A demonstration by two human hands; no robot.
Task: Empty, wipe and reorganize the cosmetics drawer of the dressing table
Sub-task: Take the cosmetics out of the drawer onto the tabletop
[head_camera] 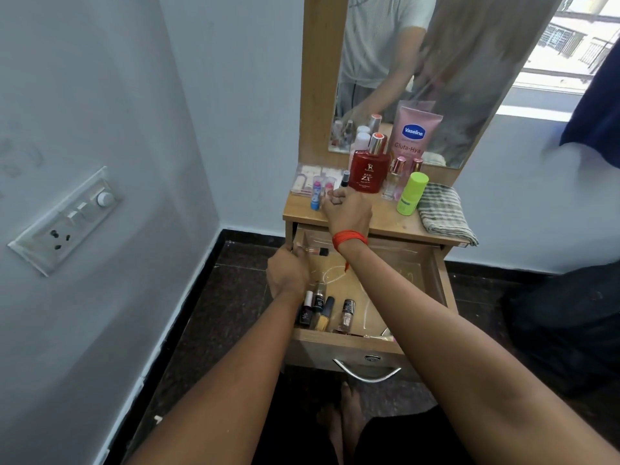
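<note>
**Drawer part emptied, wiping not begun**

Head view: the drawer (335, 347) stands pulled out under the counter (389, 216). I judge emptying about half done. Four nail polish bottles (345, 313) lie at its front and one small bottle (313, 251) at the back. One folded cloth (443, 209) lies unused. My right hand (347, 211) pinches a pink stick (327, 188) on the counter. My left hand (288, 273) curls at the drawer's left wall; I cannot tell what its grip holds.

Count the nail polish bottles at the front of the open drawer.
4, side by side in the drawer's front-left corner: white-capped dark bottle, bottle by the wrist, yellow bottle, glittery pink bottle. The left hand may hide others.
</note>
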